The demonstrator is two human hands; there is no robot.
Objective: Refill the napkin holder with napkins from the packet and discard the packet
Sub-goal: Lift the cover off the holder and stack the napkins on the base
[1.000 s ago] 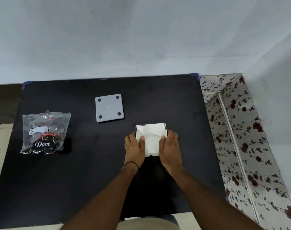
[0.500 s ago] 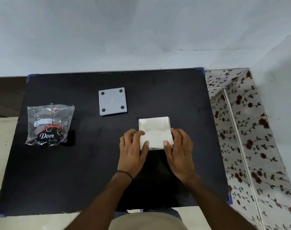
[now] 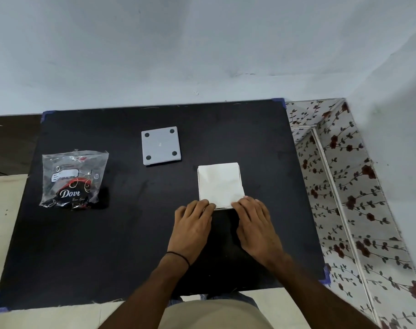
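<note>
A white stack of napkins [image 3: 220, 184] fills a square holder right of the middle of the black table [image 3: 107, 245]. My left hand [image 3: 192, 226] lies palm down with its fingertips on the stack's near left corner. My right hand [image 3: 256, 224] lies the same way, fingertips on the near right corner. The fingers of both hands are fairly straight. The clear plastic packet [image 3: 73, 179], printed "Dove", lies flat at the table's left side. A grey square plate [image 3: 161, 145] with dark round pads at its corners lies behind and left of the napkins.
A white wall rises behind the table. A floral-patterned panel [image 3: 340, 186] stands along the table's right edge. Pale floor shows to the left and in front of the table.
Both hands have slid back toward me from the sides of the napkin stack to its near edge. The camera view has shifted, so the table appears a little lower.
</note>
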